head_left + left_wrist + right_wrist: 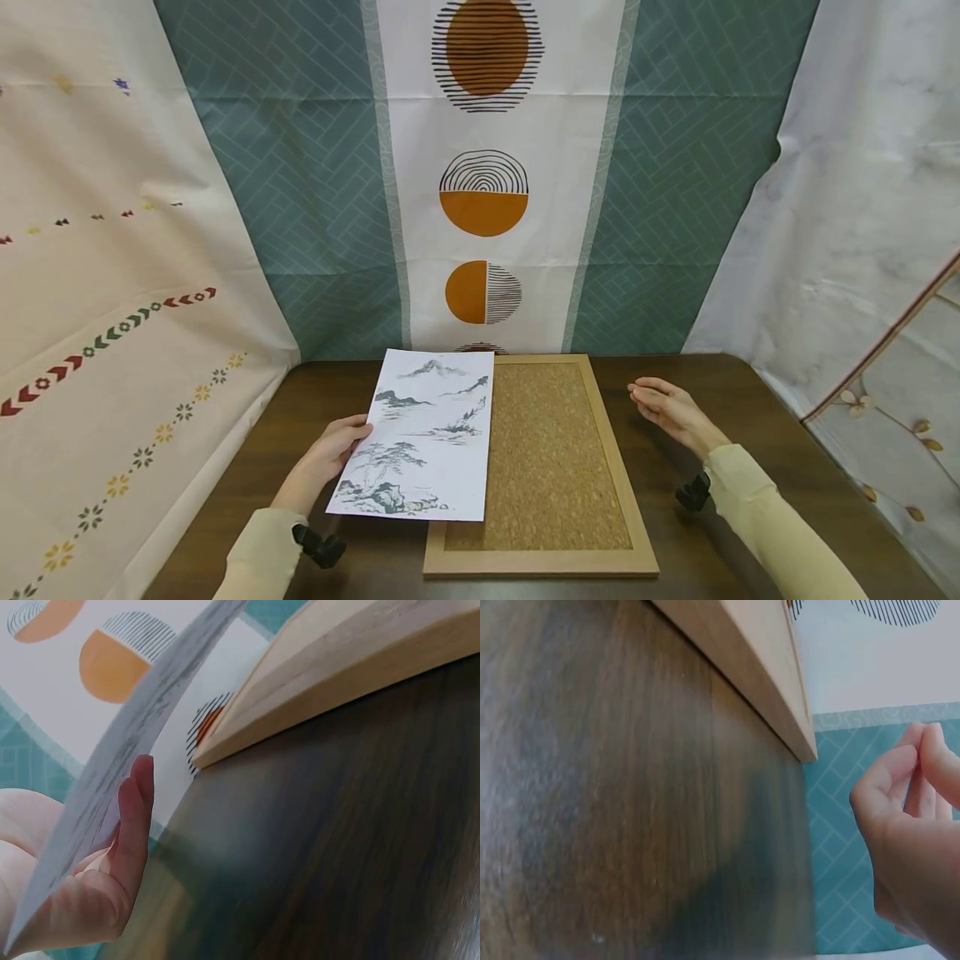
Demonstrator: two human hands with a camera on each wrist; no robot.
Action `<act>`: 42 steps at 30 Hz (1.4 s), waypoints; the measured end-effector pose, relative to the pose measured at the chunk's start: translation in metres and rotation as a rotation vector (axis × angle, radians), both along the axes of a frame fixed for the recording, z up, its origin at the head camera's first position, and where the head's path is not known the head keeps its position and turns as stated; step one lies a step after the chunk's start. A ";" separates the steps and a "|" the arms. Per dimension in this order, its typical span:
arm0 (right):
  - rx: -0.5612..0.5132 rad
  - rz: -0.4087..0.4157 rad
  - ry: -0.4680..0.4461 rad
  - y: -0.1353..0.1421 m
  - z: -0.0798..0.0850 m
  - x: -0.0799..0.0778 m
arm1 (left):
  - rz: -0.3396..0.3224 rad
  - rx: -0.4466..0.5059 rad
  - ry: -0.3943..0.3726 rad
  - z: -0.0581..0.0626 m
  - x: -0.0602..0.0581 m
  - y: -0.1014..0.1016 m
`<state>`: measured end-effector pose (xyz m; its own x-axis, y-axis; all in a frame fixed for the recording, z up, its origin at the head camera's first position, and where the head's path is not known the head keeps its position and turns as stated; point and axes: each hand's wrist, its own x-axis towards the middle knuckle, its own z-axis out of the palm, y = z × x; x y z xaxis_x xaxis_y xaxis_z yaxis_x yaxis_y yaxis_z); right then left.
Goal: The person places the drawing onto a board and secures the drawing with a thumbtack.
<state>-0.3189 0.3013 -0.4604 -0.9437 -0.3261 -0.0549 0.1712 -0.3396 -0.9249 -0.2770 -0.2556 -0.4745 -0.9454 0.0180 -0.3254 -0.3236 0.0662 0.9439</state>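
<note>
A white paper sheet (pixel 420 433), printed with an ink landscape of mountains and trees, is in my left hand (pixel 333 450). In the left wrist view the sheet (pixel 142 720) is edge-on, tilted and raised off the table, gripped at its left edge between thumb and fingers. It overlaps the left part of a wood-framed cork board (pixel 558 450) lying on the table. My right hand (pixel 671 412) hovers to the right of the board, touching neither. Its fingers are curled, with thumb and fingertips meeting in the right wrist view; nothing shows between them.
The dark brown wooden table (pixel 697 533) lies beneath the board. Behind it hangs a green and white cloth (pixel 487 242) with orange and striped circles. Patterned cloths also hang at the left and right sides. Each wrist wears a small black camera.
</note>
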 end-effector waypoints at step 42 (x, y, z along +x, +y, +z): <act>0.085 -0.043 -0.100 -0.038 0.011 -0.019 | 0.009 -0.009 -0.003 -0.005 -0.012 0.054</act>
